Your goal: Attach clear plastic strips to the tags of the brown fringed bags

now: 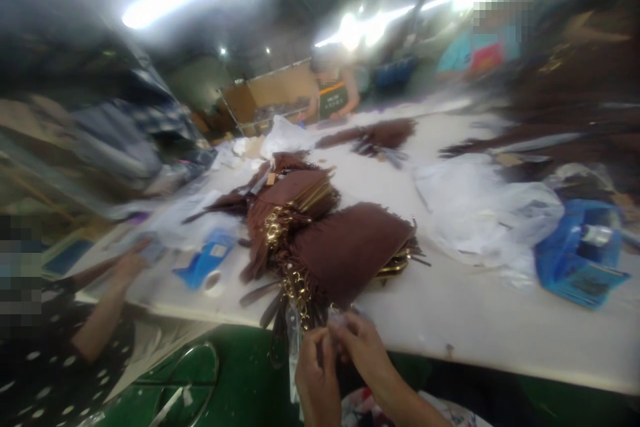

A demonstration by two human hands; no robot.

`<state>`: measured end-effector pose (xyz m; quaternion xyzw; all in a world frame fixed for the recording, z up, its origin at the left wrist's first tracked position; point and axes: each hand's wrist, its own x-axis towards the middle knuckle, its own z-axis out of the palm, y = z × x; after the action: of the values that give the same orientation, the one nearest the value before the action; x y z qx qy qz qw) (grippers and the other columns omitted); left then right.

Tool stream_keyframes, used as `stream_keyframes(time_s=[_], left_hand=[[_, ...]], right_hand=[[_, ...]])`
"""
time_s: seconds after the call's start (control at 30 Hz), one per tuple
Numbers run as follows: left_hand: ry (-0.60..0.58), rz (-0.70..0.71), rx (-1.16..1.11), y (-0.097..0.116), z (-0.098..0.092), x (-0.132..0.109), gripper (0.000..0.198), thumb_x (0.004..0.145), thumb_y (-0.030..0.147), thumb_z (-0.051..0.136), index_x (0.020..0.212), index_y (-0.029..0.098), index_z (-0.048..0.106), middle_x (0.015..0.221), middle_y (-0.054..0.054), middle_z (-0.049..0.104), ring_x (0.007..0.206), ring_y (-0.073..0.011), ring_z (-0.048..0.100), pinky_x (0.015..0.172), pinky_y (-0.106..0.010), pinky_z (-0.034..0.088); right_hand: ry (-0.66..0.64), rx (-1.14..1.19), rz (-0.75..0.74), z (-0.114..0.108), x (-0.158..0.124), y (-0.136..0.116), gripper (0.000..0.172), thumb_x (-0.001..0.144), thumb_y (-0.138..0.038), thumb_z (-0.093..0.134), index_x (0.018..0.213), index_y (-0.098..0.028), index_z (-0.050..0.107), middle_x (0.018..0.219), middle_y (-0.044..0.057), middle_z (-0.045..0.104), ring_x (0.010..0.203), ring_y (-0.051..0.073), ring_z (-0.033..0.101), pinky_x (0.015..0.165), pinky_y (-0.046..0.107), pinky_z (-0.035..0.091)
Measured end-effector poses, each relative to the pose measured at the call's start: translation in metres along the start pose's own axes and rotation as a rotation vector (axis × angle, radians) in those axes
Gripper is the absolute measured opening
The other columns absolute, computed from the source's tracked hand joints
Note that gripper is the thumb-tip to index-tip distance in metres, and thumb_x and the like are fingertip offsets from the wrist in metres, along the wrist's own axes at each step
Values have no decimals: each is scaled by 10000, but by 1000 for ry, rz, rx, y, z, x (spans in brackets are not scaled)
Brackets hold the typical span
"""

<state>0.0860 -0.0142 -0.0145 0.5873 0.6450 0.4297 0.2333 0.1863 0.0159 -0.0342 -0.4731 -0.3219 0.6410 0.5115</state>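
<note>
My left hand (316,370) and my right hand (369,345) are close together at the table's front edge, fingers bent and pinched. Between the fingertips is something small and pale that blur keeps me from making out. Just beyond them lies a stack of dark brown fringed bags (345,250) with gold metal edges on the right side. Gold chains (299,290) and brown straps trail from it toward the table's front edge. A second stack of brown bags (293,190) sits behind, with more gold chain (274,223) at its front.
Blue boxes (207,257) and a tape roll (212,281) lie left on the white table (500,320). To the right are clear plastic bags (485,207) and a blue container (575,253). A co-worker's arm (113,293) reaches in at left; other people work farther back. A metal stool (200,380) stands below.
</note>
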Motion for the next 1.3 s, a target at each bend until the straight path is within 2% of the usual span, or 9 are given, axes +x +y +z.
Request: stream_keyframes(time_s=[0.2, 0.33, 0.5, 0.6, 0.8, 0.93, 1.03, 1.17, 1.3], left_hand=[[133, -62, -64, 14, 8, -2, 203, 821, 405, 602, 872, 233, 695, 938, -102, 683, 915, -272, 601, 836, -328, 425], [107, -98, -60, 15, 9, 0, 151, 803, 364, 627, 865, 247, 700, 968, -111, 686, 958, -282, 598, 883, -337, 417], [153, -192, -39, 20, 12, 2, 248, 812, 450, 589, 851, 223, 680, 887, -86, 701, 830, -268, 624, 777, -328, 436], [125, -272, -78, 23, 12, 5, 318, 788, 500, 595, 846, 195, 668, 809, -78, 710, 744, -259, 636, 701, -325, 452], [-42, -416, -191, 19, 4, 17, 287, 767, 415, 635, 814, 136, 676, 730, -69, 703, 702, -225, 620, 672, -305, 455], [-170, -570, -463, 21, -1, 23, 286, 729, 378, 699, 796, 101, 684, 702, -75, 698, 620, -182, 608, 620, -276, 454], [-336, -626, -615, 27, -7, 30, 257, 759, 336, 687, 771, 79, 691, 657, -87, 690, 585, -167, 614, 596, -261, 459], [-571, -714, -709, 30, -20, 42, 201, 762, 251, 684, 807, 56, 705, 674, -118, 706, 598, -177, 642, 627, -280, 495], [-696, -842, -765, 23, -27, 54, 142, 724, 162, 682, 809, 49, 696, 693, -141, 716, 645, -217, 674, 675, -330, 521]], right_hand=[[42, 36, -28, 4, -5, -9, 483, 661, -650, 670, 634, -193, 517, 500, -54, 462, 448, 92, 420, 433, 221, 359], [78, 141, -20, 10, -7, -12, 493, 628, -643, 705, 646, -181, 533, 535, -48, 463, 496, 98, 428, 467, 222, 369], [96, 149, -30, 11, -7, -8, 472, 651, -623, 700, 672, -179, 542, 568, -47, 459, 526, 99, 408, 485, 220, 344], [96, 116, -52, 9, -6, -4, 444, 697, -610, 668, 686, -187, 536, 569, -49, 453, 526, 104, 408, 488, 225, 336], [79, 34, -80, 3, -7, -2, 403, 754, -585, 620, 689, -200, 521, 545, -52, 447, 519, 116, 418, 502, 236, 338], [54, 2, -97, -1, -7, -2, 394, 784, -578, 589, 711, -194, 541, 568, -47, 453, 535, 117, 431, 511, 236, 342], [6, 82, -53, -4, -6, -2, 411, 741, -593, 629, 713, -192, 543, 545, -58, 442, 502, 103, 409, 479, 224, 318], [-60, 169, 9, -6, -3, -1, 446, 672, -611, 680, 704, -195, 522, 474, -82, 421, 416, 75, 355, 423, 205, 272], [-124, 234, 73, -10, -4, -3, 448, 662, -588, 711, 716, -196, 502, 451, -100, 403, 385, 53, 319, 406, 189, 256]])
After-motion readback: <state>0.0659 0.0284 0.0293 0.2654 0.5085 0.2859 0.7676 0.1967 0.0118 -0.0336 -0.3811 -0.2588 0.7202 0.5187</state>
